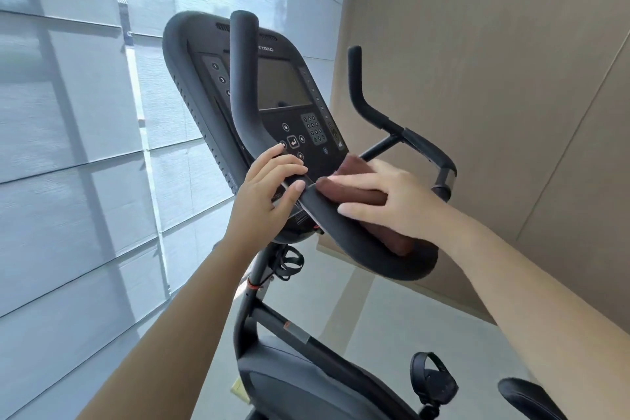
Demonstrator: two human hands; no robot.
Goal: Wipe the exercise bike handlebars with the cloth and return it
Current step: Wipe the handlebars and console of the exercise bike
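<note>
At centre frame our right hand grips the folded reddish-brown fabric cloth against the near curve of the black foam-padded handlebars, while our left hand, fingers straight and holding nothing, rests on the lower edge of the smooth black plastic console. To wipe well, we judge, we should keep the cloth wrapped round the soft, matte tube and slide it firmly along the bend. Farther up, the rounded upright horn has the same matte padding.

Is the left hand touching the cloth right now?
Apart. Head view shows bare black handlebar between the thumb of the left hand and the cloth; the right hand holds the cloth.
</note>
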